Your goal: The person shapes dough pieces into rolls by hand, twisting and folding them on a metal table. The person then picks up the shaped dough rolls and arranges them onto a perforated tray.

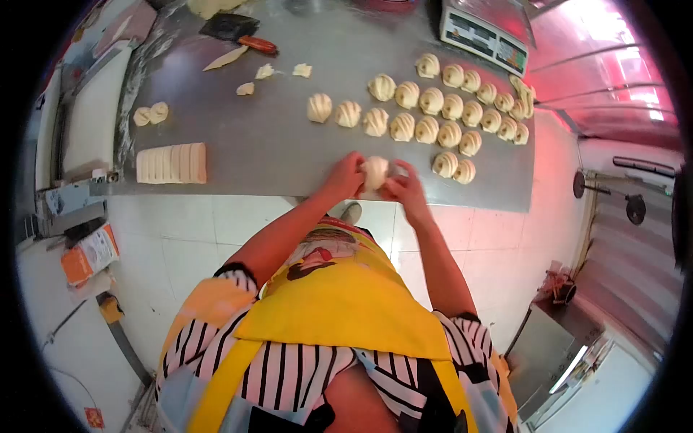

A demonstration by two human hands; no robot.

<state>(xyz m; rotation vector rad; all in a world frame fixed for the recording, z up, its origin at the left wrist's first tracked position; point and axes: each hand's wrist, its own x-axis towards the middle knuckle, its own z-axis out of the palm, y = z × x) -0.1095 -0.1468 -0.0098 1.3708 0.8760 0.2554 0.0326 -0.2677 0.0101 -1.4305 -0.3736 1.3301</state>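
A pale piece of dough is between my two hands at the front edge of the steel table. My left hand grips its left side with curled fingers. On the other side, my right hand pinches it near the right end. Several shaped, ridged dough rolls stand in rows beyond and to the right of my hands. To the left lies a block of dough cut into slices. Two small dough pieces touch each other behind that block.
The steel table also bears a digital scale at the back right. A red-handled knife, a dark sheet and small dough scraps lie at the back left. A machine adjoins the table's left side.
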